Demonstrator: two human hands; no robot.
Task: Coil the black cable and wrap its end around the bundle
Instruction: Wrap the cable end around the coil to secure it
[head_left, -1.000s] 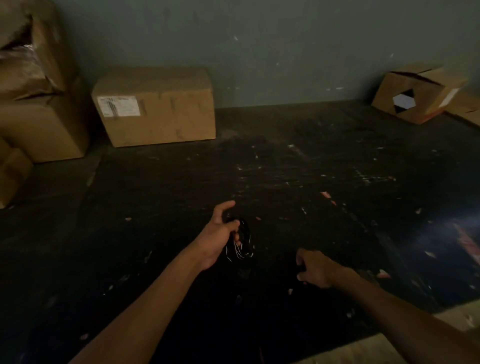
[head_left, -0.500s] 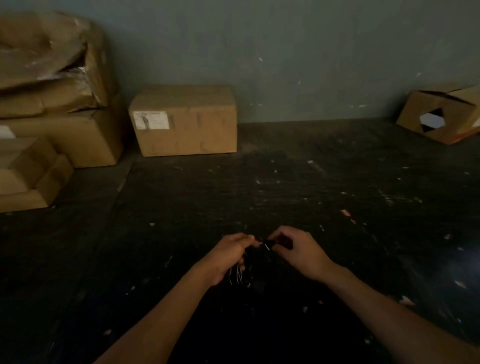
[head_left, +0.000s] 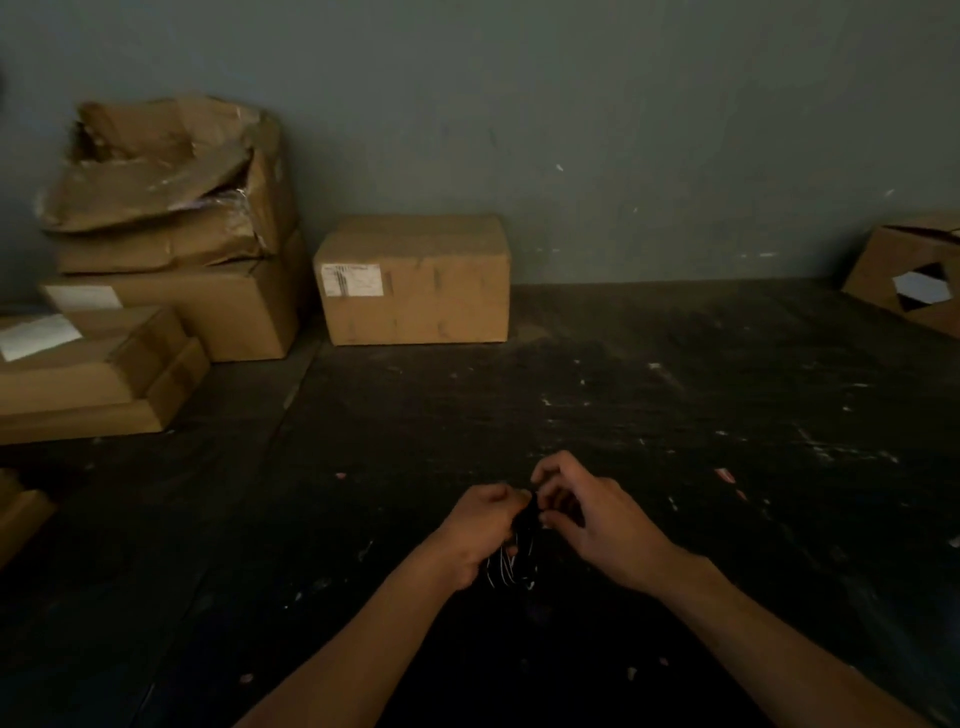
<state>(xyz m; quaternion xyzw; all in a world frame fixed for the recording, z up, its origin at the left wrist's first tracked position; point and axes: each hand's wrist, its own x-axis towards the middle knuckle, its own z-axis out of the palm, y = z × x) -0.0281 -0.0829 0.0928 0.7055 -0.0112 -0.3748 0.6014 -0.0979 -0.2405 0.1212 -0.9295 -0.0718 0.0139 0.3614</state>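
Note:
The black cable (head_left: 517, 564) hangs as a small coiled bundle between my two hands, over the dark floor; a few strands catch the light, the rest is hard to make out. My left hand (head_left: 480, 530) grips the bundle from the left, fingers closed around its top. My right hand (head_left: 587, 514) meets it from the right, thumb and fingers pinching the cable at the top of the bundle. Where the cable's end lies cannot be told in the dim light.
A closed cardboard box (head_left: 413, 280) stands against the grey wall (head_left: 571, 130) ahead. Stacked and crumpled boxes (head_left: 166, 228) fill the left side. Another box (head_left: 914, 278) lies tipped at the far right. The dark floor (head_left: 675, 415) is speckled with scraps.
My right hand came up from the floor to join the left at the bundle and now pinches the cable at its top. The view has tilted and shifted, showing more boxes on the left.

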